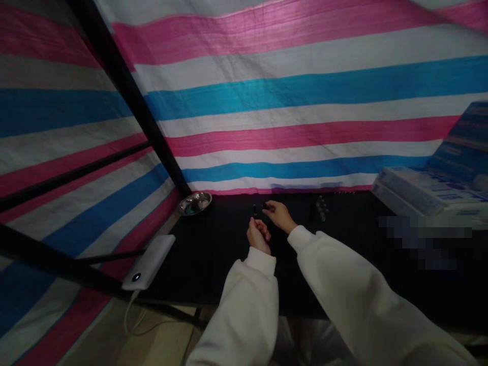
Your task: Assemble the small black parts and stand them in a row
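Observation:
My left hand (259, 236) is closed, its fingertips pinching the lower end of a small upright dark piece (255, 209) that looks like a little vial. Just to its right, my right hand (280, 214) holds a tiny black piece (264, 206), perhaps a cap, between thumb and finger. A narrow gap separates the two pieces. Both are too small and dark to name surely. Right of my hands, a group of small clear pieces (322, 208) lies on the black table (213, 264).
A shiny metal bowl (195, 203) sits at the table's back left. Near the left edge lies a white power bank (149, 262) with a cable. Blue and white boxes (430, 190) stand at the right. Striped sheeting (290, 96) and a black frame (129, 101) enclose the table.

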The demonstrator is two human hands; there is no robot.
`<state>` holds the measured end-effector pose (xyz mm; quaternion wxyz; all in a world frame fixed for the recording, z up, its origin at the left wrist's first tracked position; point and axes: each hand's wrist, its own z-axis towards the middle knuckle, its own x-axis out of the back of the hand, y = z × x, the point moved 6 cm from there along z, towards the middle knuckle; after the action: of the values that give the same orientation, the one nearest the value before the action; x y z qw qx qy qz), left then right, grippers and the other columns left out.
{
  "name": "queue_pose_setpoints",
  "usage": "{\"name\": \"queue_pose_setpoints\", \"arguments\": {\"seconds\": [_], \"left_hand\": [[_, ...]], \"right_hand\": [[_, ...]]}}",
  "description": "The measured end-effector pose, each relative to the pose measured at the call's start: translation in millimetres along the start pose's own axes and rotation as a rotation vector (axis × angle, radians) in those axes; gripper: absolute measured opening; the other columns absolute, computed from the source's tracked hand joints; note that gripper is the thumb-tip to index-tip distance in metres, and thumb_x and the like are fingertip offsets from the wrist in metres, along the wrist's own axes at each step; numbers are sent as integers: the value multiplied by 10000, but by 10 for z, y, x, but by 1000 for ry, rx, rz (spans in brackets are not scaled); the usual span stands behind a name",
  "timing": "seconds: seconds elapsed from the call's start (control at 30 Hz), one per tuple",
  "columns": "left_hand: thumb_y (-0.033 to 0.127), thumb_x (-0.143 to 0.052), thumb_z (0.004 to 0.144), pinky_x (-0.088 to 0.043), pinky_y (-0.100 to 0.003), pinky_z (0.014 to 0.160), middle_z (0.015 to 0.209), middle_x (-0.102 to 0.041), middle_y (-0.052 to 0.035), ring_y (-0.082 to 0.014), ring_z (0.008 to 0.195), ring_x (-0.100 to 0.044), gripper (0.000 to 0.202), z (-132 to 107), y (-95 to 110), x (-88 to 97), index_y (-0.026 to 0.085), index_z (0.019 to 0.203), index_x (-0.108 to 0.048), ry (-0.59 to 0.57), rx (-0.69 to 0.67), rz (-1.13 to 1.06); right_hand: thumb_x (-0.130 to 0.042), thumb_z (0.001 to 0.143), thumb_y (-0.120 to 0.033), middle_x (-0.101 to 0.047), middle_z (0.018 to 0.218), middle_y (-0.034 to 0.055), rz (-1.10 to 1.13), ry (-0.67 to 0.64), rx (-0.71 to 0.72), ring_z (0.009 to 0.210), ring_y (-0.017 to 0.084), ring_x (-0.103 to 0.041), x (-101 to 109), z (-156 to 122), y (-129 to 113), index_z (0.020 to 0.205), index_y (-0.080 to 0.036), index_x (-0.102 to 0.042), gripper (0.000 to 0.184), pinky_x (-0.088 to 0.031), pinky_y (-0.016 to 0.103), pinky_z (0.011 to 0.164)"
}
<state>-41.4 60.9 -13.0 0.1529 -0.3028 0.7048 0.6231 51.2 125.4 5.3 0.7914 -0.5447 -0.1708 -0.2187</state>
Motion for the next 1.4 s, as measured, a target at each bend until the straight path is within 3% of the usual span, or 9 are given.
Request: {"name": "queue_pose_setpoints", "arguments": {"seconds": [0.13, 0.23, 0.47, 0.57, 0.63, 0.77, 0.87, 1.23, 1.4], "left_hand": [[556, -399, 712, -159, -168, 282, 410, -385, 79, -36, 240, -279, 397, -32, 0, -94, 161, 719, -433, -63, 58, 83], [589, -418, 693, -175, -165, 275, 440, -430, 80, -38, 245, -306, 447, -69, 17, -182, 162, 822, -452, -140, 11, 198], [462, -528, 693, -209, -156, 269, 460, -453, 75, -27, 261, -333, 327, -136, 2, -325, 152, 773, -456, -328, -196, 500], [397, -535, 708, -221, -152, 263, 491, -448, 83, -22, 264, -325, 291, -121, 3, -313, 156, 839, -440, -332, -244, 490], [361, -528, 719, -224, -150, 260, 503, -443, 84, -21, 267, -324, 269, -113, -6, -312, 156, 865, -433, -346, -253, 490], [310, -510, 732, -232, -148, 259, 533, -457, 78, -18, 269, -331, 230, -126, -51, -346, 157, 887, -435, -414, -249, 538], [295, -503, 736, -243, -144, 264, 548, -473, 72, -15, 267, -344, 224, -137, -95, -366, 155, 897, -439, -448, -232, 590], [398, -512, 726, -239, -147, 259, 599, -496, 50, -14, 275, -362, 289, -163, -45, -365, 153, 868, -453, -391, -268, 545], [485, -497, 707, -211, -143, 257, 542, -471, 58, -9, 266, -337, 342, -99, 50, -263, 150, 728, -431, -218, -275, 468]], "right_hand": [[-550, 724, -209, -562, 812, 36, 55, 70, 181, 721, 118, -524, 357, -175, -232, 936, -183, -624, 226, -416, 243, 662], [-518, 749, -184, -513, 848, 39, -5, 71, 279, 754, 124, -505, 574, -351, -376, 963, -229, -628, 245, -420, 251, 652], [-422, 777, -124, -480, 918, 52, -39, 18, 371, 861, 137, -494, 757, -652, -399, 1105, -258, -543, 375, -422, 285, 758], [-379, 780, -114, -459, 1071, 76, 68, 70, 307, 886, 133, -499, 835, -728, -310, 1251, -250, -369, 491, -417, 312, 799], [-378, 795, -161, -464, 1102, 84, 148, 118, 226, 849, 129, -514, 868, -757, -211, 1259, -236, -340, 472, -426, 318, 779], [-408, 806, -335, -556, 805, 38, 307, 93, 44, 603, 102, -513, 789, -751, 12, 1120, -181, -464, 354, -440, 252, 565], [-448, 770, -415, -492, 583, -20, 413, 61, -27, 456, 78, -430, 724, -722, 105, 973, -154, -537, 342, -359, 210, 426], [-500, 734, -419, -507, 547, -14, 538, 65, -29, 457, 79, -430, 777, -710, 31, 886, -146, -566, 319, -330, 210, 415], [-494, 747, -380, -537, 615, 1, 505, 69, -16, 514, 86, -471, 824, -719, 38, 929, -145, -564, 306, -382, 221, 476]]}}
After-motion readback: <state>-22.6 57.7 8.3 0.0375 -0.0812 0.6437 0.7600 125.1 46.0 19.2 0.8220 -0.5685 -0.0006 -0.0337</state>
